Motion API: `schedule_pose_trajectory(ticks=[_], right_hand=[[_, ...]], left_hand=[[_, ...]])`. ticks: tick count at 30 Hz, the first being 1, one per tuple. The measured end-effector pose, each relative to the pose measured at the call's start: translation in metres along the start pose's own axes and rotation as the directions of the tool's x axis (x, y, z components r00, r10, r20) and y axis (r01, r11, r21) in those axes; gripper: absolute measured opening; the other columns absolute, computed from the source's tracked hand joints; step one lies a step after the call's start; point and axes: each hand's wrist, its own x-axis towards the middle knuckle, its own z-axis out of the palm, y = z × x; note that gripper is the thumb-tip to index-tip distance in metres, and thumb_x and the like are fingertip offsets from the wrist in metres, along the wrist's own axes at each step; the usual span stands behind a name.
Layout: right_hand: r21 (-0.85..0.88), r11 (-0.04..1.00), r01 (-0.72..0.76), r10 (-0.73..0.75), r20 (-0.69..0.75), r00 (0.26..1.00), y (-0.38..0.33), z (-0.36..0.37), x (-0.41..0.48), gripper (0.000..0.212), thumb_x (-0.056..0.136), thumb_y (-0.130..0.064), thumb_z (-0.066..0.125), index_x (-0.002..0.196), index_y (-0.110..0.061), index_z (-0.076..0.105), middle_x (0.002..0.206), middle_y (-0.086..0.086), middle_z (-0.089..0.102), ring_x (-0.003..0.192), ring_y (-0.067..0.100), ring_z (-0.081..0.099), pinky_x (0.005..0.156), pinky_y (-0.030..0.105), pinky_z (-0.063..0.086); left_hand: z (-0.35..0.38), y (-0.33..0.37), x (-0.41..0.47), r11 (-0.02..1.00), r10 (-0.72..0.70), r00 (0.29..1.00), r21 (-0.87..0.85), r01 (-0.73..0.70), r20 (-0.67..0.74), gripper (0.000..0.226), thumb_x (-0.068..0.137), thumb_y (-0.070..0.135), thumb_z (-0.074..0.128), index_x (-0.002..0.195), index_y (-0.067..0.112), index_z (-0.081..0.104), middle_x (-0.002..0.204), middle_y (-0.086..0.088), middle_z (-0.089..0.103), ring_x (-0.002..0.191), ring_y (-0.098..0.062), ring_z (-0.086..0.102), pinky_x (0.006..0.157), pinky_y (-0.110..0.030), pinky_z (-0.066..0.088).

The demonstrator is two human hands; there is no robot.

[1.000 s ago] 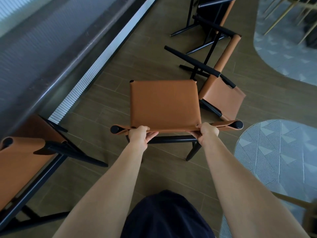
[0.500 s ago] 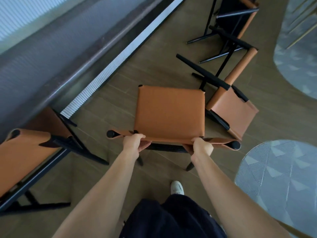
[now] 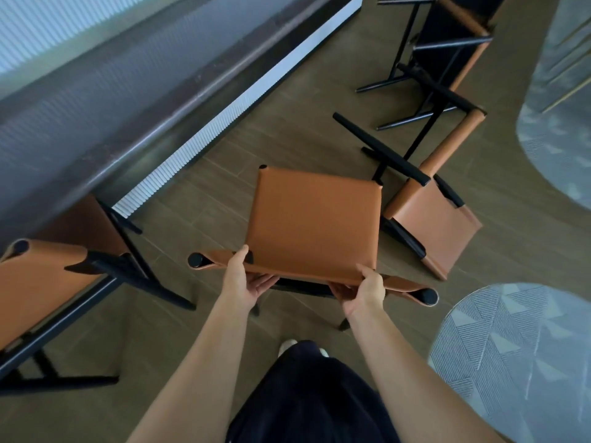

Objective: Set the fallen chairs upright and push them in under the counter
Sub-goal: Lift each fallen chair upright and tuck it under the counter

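An upright chair [image 3: 315,223] with a tan leather seat and black frame stands in front of me, facing the dark counter [image 3: 105,91] on the left. My left hand [image 3: 244,281] and my right hand [image 3: 364,290] hold its tan backrest from behind, fingers loosened. To its right a second tan chair [image 3: 431,225] lies on its side on the floor. Behind that one, a third chair [image 3: 447,55] lies tipped over at the top. At the left, another tan chair [image 3: 41,279] stands pushed partly under the counter.
A white ribbed strip [image 3: 224,121] runs along the counter's base. Grey patterned rugs lie on the brown wood floor at the lower right [image 3: 518,353] and upper right [image 3: 563,123]. My dark trousers and a white shoe [image 3: 287,345] show below.
The upright chair has swung and shifted toward the counter, its seat now angled left. My grip on the backrest has loosened, with my fingers opening. I have stepped forward.
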Motion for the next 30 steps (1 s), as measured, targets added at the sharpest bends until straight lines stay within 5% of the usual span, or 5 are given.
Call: schedule_pose_trajectory(ticks=[6,11,16,20,30], right_hand=[[-0.026,0.999,0.027,-0.026,0.005,1.0,-0.006,0.001,0.003,0.027,0.085,0.014,0.038,0.1,-0.005,0.05,0.111,0.019,0.056,0.105,0.04,0.058,0.087,0.06,0.053],[-0.036,0.996,0.088,-0.088,-0.006,0.996,-0.013,0.013,0.004,0.044,0.084,0.016,0.038,0.123,-0.002,0.047,0.118,0.021,0.055,0.107,0.041,0.058,0.087,0.062,0.052],[-0.021,0.989,0.148,-0.147,0.071,0.987,-0.034,0.035,0.004,0.047,0.082,0.016,0.041,0.126,0.0,0.043,0.121,0.025,0.052,0.098,0.043,0.059,0.068,0.058,0.058],[0.006,0.988,0.156,-0.155,0.122,0.98,-0.05,0.048,0.005,0.052,0.083,0.017,0.044,0.133,0.001,0.039,0.128,0.027,0.048,0.105,0.047,0.056,0.073,0.062,0.056],[0.013,0.988,0.154,-0.153,0.205,0.967,-0.078,0.077,0.016,0.023,0.086,0.013,0.047,0.106,0.003,0.049,0.123,0.03,0.054,0.107,0.048,0.058,0.083,0.062,0.054]], left_hand=[[0.007,0.008,0.006,1.0,-0.003,1.0,-0.006,0.003,-0.007,0.042,0.089,-0.011,0.039,0.13,-0.008,0.043,0.11,-0.026,0.058,0.092,-0.045,0.06,0.067,-0.049,0.053],[0.012,0.019,0.008,0.999,0.018,1.0,0.034,-0.018,0.016,0.031,0.087,-0.012,0.041,0.117,-0.006,0.049,0.113,-0.025,0.058,0.087,-0.041,0.062,0.059,-0.044,0.056],[0.035,0.042,0.006,0.998,0.059,0.996,-0.015,-0.058,0.06,0.03,0.086,-0.012,0.044,0.114,-0.004,0.049,0.108,-0.024,0.059,0.089,-0.043,0.063,0.052,-0.042,0.058],[0.052,0.056,0.004,0.997,0.076,0.994,-0.038,-0.073,0.082,0.032,0.085,-0.015,0.044,0.115,-0.004,0.05,0.112,-0.022,0.055,0.093,-0.044,0.059,0.054,-0.046,0.059],[0.087,0.088,0.005,0.997,0.072,0.989,-0.028,-0.069,0.13,0.021,0.085,-0.014,0.045,0.098,-0.001,0.052,0.101,-0.021,0.054,0.094,-0.043,0.061,0.058,-0.046,0.06]])
